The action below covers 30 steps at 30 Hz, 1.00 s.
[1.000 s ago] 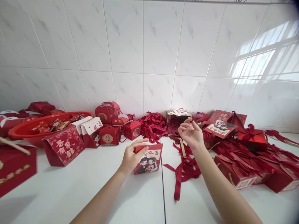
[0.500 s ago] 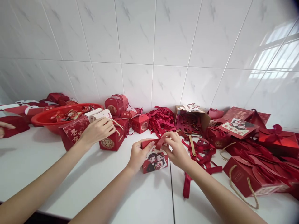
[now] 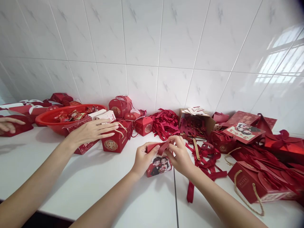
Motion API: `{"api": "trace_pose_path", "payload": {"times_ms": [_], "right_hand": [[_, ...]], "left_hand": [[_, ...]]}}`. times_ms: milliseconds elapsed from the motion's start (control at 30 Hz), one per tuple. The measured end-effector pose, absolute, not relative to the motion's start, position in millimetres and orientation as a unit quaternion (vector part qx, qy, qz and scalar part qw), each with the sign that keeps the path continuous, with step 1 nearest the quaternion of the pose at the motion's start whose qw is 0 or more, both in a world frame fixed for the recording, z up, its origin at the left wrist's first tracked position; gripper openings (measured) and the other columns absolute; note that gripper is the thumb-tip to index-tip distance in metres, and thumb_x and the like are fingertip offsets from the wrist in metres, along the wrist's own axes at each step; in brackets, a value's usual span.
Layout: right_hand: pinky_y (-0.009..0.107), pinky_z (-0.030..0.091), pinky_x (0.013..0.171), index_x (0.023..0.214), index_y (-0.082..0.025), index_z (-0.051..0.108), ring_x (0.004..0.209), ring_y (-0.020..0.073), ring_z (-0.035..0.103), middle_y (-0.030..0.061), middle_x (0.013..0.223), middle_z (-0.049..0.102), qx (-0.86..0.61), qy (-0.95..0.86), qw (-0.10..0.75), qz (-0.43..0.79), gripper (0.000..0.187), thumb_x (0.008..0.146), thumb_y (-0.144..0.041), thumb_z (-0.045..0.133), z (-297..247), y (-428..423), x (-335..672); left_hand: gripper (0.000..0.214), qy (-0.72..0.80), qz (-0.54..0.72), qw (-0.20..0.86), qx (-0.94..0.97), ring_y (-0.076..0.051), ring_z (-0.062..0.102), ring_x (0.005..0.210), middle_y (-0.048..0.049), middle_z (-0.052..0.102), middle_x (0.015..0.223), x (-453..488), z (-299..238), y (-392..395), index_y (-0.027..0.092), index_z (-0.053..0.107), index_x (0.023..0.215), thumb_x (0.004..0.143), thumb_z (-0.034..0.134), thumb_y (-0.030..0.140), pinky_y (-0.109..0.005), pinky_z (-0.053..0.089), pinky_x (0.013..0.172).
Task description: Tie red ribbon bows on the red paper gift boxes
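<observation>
A small red gift box (image 3: 158, 166) printed with a cartoon bride and groom stands at the middle of the table. My left hand (image 3: 142, 160) is closed around its upper left side, thumb on the front near the top. At the box's top right, the fingers of my right hand (image 3: 180, 155) pinch a dark red ribbon (image 3: 163, 147) that crosses the top. The ends of the ribbon are hidden behind my fingers. Close to my right forearm lie loose red ribbons (image 3: 209, 158) and a flat wooden stick (image 3: 196, 148).
Another person's hand (image 3: 91, 131) reaches over a tall red box and a rope-handled box (image 3: 116, 142). A second hand (image 3: 9, 125) shows at the far left. Behind stand a red basin (image 3: 47, 119) of wrapped sweets, a ribbon heap (image 3: 165, 123) and a cardboard box (image 3: 210, 123). Ribboned boxes (image 3: 251, 180) crowd the right.
The other person's hand has opened its fingers and the tall red box beneath it sits lower. My hands stay at the box top with the ribbon, shifting only slightly; the view has moved a little.
</observation>
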State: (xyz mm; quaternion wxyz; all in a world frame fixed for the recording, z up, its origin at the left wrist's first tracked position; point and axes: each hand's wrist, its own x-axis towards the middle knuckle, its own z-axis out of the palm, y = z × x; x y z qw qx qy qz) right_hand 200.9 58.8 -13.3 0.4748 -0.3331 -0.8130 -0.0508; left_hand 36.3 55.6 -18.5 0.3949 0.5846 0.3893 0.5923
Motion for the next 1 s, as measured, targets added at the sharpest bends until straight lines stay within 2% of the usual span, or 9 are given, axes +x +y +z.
{"api": "trace_pose_path", "payload": {"times_ms": [300,533,1000], "right_hand": [[0.039,0.044,0.077,0.085,-0.019,0.062,0.087,0.0209,0.048,0.0075,0.099,0.053,-0.344,-0.797,0.496,-0.018,0.018,0.082,-0.004,0.052,-15.1,59.7,198.4],[0.039,0.045,0.076,0.082,-0.019,0.065,0.088,0.0219,0.048,0.0083,0.097,0.055,-0.341,-0.784,0.518,-0.012,0.014,0.084,-0.011,0.054,-13.1,58.8,196.7],[0.038,0.044,0.083,0.085,-0.022,0.067,0.095,0.022,0.049,0.0061,0.1,0.055,-0.36,-0.79,0.494,0.041,0.017,0.08,-0.009,0.058,-5.3,58.0,200.3]], "left_hand": [[0.023,0.38,0.589,0.427,0.571,-0.021,0.066,0.087,-0.0056,0.074,0.092,35.5,-20.2,58.0,0.017,0.072,0.09,0.076,0.069,0.035,-0.027,0.051,0.075],[0.023,0.381,0.581,0.436,0.572,-0.021,0.066,0.087,-0.0052,0.074,0.092,35.1,-21.0,58.6,0.018,0.073,0.091,0.076,0.069,0.034,-0.027,0.051,0.075],[0.027,0.391,0.573,0.447,0.565,-0.02,0.065,0.079,-0.0043,0.073,0.083,33.4,-15.9,58.3,0.016,0.071,0.085,0.07,0.073,0.039,-0.026,0.051,0.069]]}}
